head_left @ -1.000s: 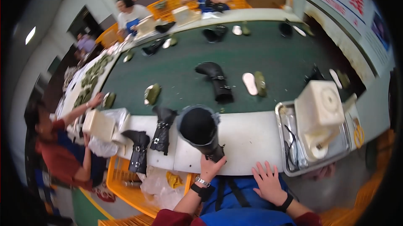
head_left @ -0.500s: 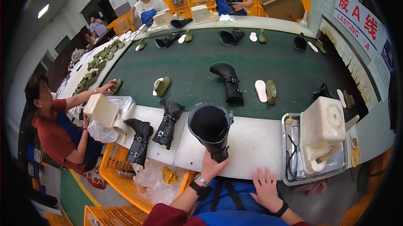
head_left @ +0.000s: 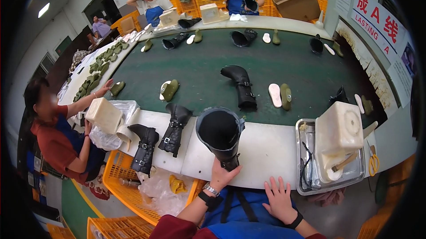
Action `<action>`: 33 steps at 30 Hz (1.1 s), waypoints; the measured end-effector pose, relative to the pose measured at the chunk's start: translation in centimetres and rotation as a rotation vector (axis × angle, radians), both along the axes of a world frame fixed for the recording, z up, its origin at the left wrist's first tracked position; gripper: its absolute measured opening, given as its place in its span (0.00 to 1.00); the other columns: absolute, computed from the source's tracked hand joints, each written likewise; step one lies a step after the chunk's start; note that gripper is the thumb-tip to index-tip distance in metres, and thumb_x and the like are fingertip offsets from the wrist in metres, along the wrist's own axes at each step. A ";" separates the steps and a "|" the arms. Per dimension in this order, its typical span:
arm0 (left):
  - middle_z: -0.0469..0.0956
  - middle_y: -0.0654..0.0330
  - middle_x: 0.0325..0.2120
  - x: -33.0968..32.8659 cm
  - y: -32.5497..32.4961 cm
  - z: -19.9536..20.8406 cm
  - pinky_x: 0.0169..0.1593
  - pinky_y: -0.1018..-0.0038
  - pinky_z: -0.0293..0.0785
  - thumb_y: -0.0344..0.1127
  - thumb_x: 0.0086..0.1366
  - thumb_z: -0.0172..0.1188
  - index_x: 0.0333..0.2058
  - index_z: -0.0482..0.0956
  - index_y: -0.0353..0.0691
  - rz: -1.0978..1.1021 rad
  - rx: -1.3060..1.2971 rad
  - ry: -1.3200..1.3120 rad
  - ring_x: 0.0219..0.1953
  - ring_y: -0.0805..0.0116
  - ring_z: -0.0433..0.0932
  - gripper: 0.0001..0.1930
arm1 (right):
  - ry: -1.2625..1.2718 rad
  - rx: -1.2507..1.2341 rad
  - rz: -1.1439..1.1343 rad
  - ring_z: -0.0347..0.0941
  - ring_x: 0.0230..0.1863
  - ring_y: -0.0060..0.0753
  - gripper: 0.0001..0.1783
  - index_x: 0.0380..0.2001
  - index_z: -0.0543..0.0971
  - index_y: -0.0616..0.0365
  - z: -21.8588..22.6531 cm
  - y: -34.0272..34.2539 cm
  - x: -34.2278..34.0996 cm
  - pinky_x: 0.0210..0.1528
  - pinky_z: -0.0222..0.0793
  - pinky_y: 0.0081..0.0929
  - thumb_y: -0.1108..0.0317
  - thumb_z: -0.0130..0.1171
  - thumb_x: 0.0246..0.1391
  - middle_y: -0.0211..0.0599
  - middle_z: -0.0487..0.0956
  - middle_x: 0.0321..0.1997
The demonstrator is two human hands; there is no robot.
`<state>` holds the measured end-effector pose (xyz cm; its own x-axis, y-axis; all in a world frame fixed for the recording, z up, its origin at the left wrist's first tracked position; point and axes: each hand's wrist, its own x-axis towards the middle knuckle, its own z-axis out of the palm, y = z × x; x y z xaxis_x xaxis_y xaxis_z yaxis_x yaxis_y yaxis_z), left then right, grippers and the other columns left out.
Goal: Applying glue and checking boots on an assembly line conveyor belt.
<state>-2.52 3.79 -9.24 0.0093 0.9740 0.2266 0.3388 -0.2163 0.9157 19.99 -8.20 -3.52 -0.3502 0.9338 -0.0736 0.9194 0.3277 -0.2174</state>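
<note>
A boot (head_left: 220, 143) in the left fingers (head_left: 231, 173) is over the near side of the desk (head_left: 266, 150), with two more boots (head_left: 174, 130) to its left and a tray (head_left: 327, 189) to its right. The tray carries a container (head_left: 339, 128), with scissors (head_left: 374, 162) just right of it. Behind the desk, a conveyor belt (head_left: 191, 68) bears another boot (head_left: 242, 89), left of an insole (head_left: 274, 95).

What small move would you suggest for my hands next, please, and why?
Perhaps bring the right hand to the boot to steady it: only the left hand holds it, below its wide open top, while the right is empty, fingers spread, near the table's edge.
</note>
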 end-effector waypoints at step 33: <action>0.74 0.52 0.37 0.0 0.0 0.1 0.44 0.69 0.69 0.38 0.42 0.70 0.42 0.68 0.34 -0.001 -0.046 -0.045 0.39 0.58 0.74 0.29 | 0.005 -0.006 0.010 0.48 0.63 0.55 0.44 0.58 0.61 0.52 0.4 0.2 0.1 0.55 0.49 0.61 0.57 0.66 0.35 0.44 0.54 0.64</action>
